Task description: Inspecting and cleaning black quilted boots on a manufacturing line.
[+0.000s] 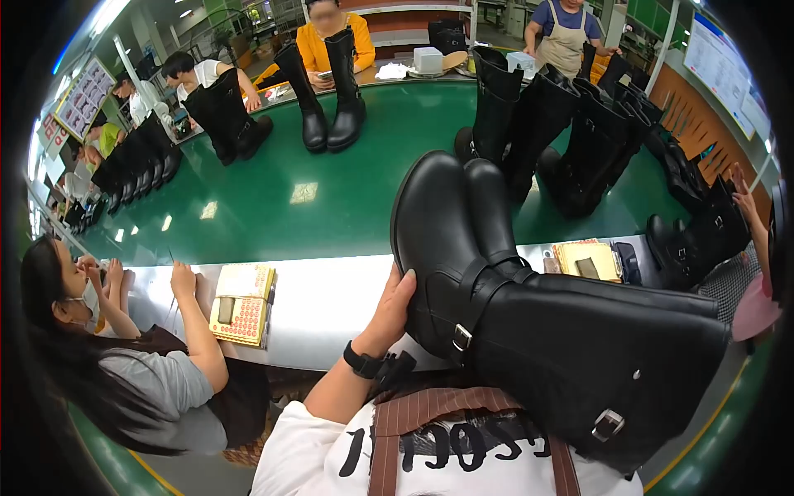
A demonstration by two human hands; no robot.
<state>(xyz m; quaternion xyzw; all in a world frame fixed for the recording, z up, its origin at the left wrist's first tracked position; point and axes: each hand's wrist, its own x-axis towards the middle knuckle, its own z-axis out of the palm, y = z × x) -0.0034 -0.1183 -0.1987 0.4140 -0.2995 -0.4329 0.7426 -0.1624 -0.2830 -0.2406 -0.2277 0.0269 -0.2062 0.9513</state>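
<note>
A pair of tall black leather boots [579,347] lies across in front of me, toes up and away, shafts pointing to the lower right. Straps with silver buckles cross the nearer boot at the ankle and near the top of its shaft. My left hand [393,307] grips that boot by the edge of its foot, with the thumb on the leather and the other fingers hidden behind it. A dark band circles my left wrist. No part of my right hand shows; the shafts cover the area on that side.
A green belt [248,198] carries more black boots [331,99], with a cluster [579,140] at the right. Yellow sticker sheets [241,306] lie on the metal ledge [306,298]. A co-worker [157,364] sits close on my left; another person's hand [744,202] rises at far right.
</note>
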